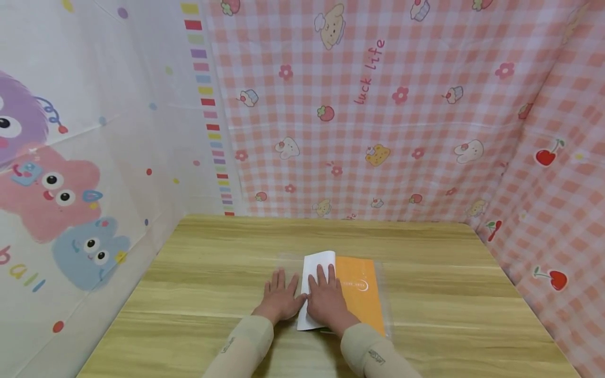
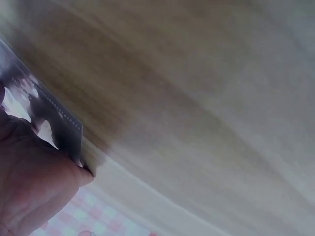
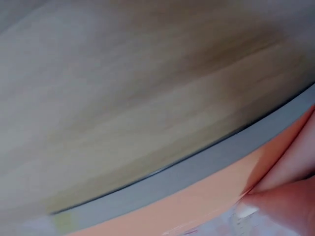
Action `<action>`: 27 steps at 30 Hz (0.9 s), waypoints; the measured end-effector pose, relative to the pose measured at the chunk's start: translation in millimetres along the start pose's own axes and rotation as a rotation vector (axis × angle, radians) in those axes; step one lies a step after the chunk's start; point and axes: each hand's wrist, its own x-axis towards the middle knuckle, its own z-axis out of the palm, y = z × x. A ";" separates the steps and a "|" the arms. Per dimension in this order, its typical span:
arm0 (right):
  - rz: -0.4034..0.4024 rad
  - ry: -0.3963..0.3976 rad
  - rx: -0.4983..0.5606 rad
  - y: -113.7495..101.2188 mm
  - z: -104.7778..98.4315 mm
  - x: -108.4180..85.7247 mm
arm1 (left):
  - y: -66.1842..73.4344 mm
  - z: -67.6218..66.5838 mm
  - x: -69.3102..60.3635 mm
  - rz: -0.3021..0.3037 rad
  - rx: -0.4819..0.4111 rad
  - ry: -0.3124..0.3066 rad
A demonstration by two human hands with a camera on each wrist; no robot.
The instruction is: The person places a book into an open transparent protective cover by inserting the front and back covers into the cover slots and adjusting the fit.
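Note:
A booklet with an orange cover [image 1: 366, 304] lies spread on a wooden table, a white sheet or page [image 1: 320, 258] over its left part. A margin of clear plastic [image 1: 388, 317] shows beyond the orange edge, like a book cover. My right hand [image 1: 326, 300] presses flat on the white sheet, fingers straight. To its left my left hand [image 1: 280, 300] rests with spread fingers, its thumb touching near the sheet's left edge. In the left wrist view a clear plastic edge with a dotted seam [image 2: 66, 120] lies by that hand. What lies beneath the right palm is hidden.
The wooden tabletop [image 1: 203, 273] stretches around the booklet to both sides. Behind it hangs a pink checked cloth [image 1: 368, 126], with another checked cloth [image 1: 567, 210] at right and a white cartoon-printed cloth [image 1: 142, 131] at left.

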 end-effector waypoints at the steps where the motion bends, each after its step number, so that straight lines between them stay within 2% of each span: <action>1: -0.016 0.011 0.044 2.6 -1.4 -1.1 | -0.1 0.0 0.6 -0.003 0.005 -0.002; 4: -0.063 0.036 0.188 10.5 -8.4 -4.6 | -1.0 -0.2 1.7 -0.011 0.013 -0.008; 7: -0.056 0.024 0.272 16.1 -12.4 -7.3 | -2.0 -0.4 2.3 -0.013 0.019 -0.013; 14: -0.030 -0.024 0.252 17.8 -12.7 -6.2 | -1.7 -2.0 2.7 -0.007 -0.036 -0.019; 20: -0.025 -0.051 0.173 13.8 -11.8 -2.7 | -2.1 -0.7 2.8 0.005 -0.052 -0.025; 22: -0.037 -0.038 0.194 14.4 -12.0 -3.8 | -1.2 -1.8 1.6 0.007 -0.051 -0.025; 27: -0.052 0.023 0.341 20.7 -13.5 -9.6 | -3.5 -0.2 3.4 0.010 -0.053 -0.018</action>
